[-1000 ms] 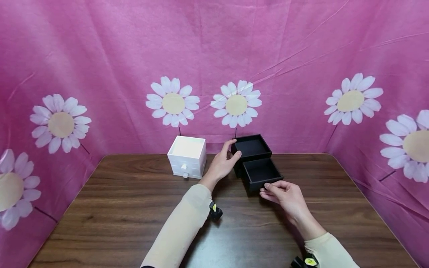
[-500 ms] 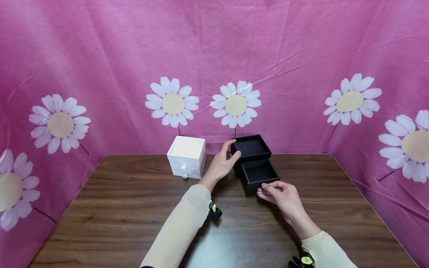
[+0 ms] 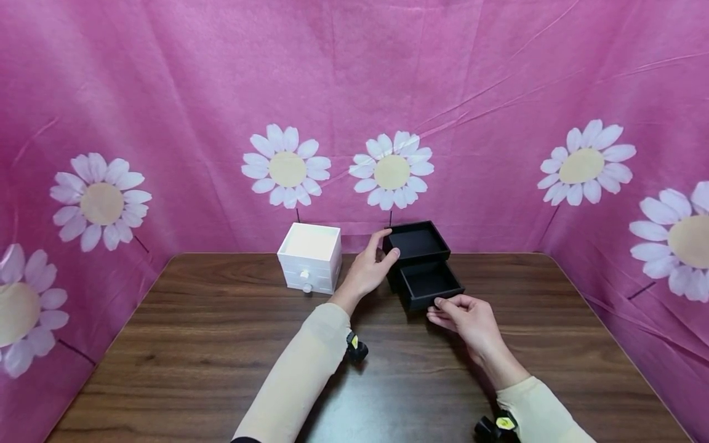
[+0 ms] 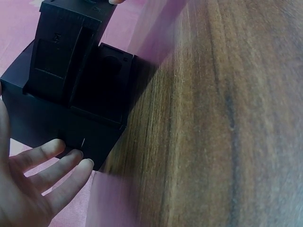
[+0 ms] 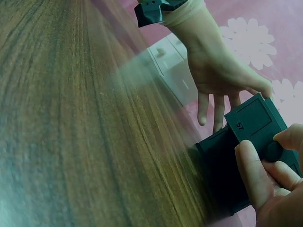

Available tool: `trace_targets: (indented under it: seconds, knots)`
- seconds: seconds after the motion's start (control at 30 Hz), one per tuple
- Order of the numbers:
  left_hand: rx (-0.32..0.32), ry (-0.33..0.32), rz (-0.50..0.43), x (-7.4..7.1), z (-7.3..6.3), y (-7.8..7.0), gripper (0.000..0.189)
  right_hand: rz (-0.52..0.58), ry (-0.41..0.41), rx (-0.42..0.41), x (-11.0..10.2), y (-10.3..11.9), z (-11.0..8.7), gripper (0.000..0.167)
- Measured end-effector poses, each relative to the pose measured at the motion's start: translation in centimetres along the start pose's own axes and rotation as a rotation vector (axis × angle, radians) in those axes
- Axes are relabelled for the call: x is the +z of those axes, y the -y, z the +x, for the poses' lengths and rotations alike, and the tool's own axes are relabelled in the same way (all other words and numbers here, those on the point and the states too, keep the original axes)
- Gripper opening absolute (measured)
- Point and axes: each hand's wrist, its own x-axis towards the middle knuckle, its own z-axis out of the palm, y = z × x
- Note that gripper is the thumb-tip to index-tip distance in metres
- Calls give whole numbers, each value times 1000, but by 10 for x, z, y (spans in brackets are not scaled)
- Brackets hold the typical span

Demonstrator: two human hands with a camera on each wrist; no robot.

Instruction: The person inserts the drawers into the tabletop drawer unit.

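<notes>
A small black drawer box point(image 3: 416, 243) with an open-topped upper tray stands near the back of the table. Its drawer point(image 3: 429, 283) juts out toward the front, and no contents show in it. In the right wrist view, the right hand point(image 3: 473, 326) pinches the round knob point(image 5: 273, 152) on the drawer front, one finger lying along that front. My left hand point(image 3: 365, 271) rests against the box's left side with its fingers extended, thumb by the near corner. The left wrist view shows those fingertips touching the black side wall.
A white drawer box point(image 3: 308, 258) with round knobs stands to the left of the black one, beyond the left hand. Behind the wooden table point(image 3: 194, 351) hangs a pink cloth point(image 3: 471, 74) with printed daisies.
The drawer has slid a short way back into the black box, the right hand moving with it. My left hand has stayed at the box's side.
</notes>
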Motion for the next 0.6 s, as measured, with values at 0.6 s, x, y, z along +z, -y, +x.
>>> trace_targets:
  seconds: [0.6]
  knots:
    - [20, -23, 16, 3, 2, 2, 57, -7, -36, -19, 5, -1, 0, 20]
